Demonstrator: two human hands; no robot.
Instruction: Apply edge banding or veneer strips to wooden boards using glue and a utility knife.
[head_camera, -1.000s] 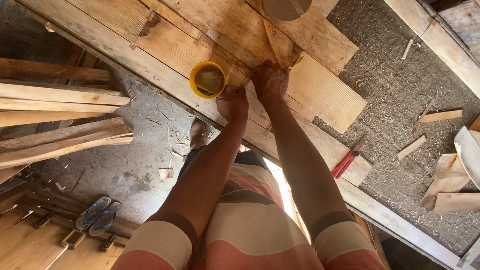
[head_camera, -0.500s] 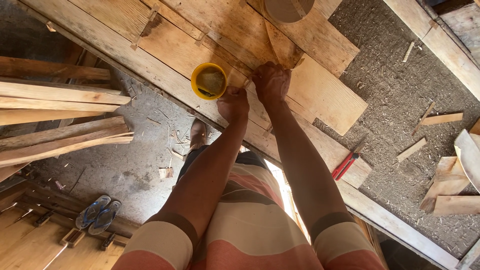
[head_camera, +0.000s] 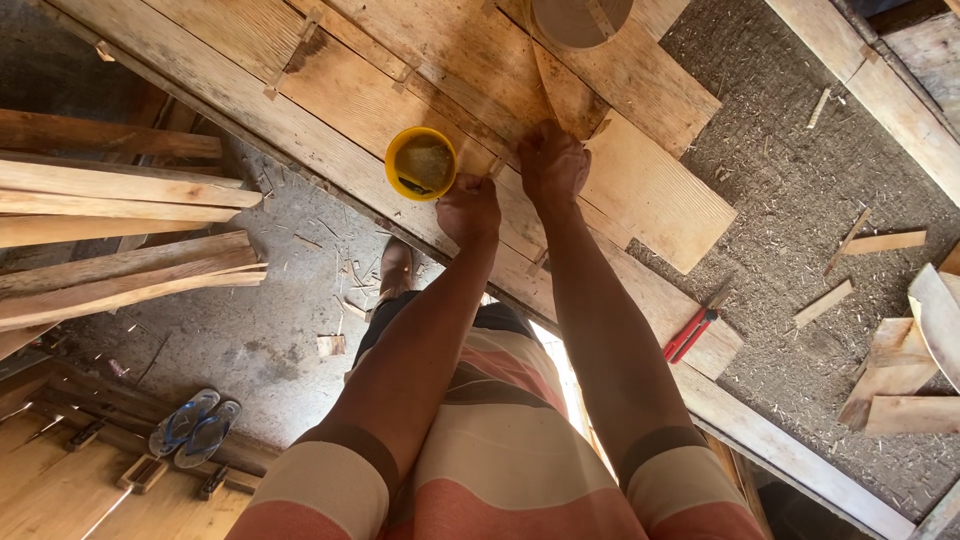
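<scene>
Two hands press on joined wooden boards beside a yellow bowl.
Left hand (head_camera: 468, 208), fingers curled, just beside the yellow bowl (head_camera: 421, 163); right hand (head_camera: 552, 165) pinches a thin wood strip (head_camera: 553, 92) beyond it. Planks (head_camera: 660, 190) cover the tabletop; the floor (head_camera: 270, 320) is dusty.

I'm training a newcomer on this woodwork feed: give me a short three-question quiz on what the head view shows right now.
1. True or false: the yellow bowl stands on the wooden boards, just beyond the left hand.
2. Which tool lies at the boards' edge, to the right of the person's right arm? A) red-handled pliers B) a saw C) a paintbrush
3. Fill in: a pair of blue ____ lies on the floor at lower left.

Key
1. True.
2. A.
3. Sandals. Both hands, the right hand too, press closed on the boards; whether they hold anything cannot be told.
</scene>
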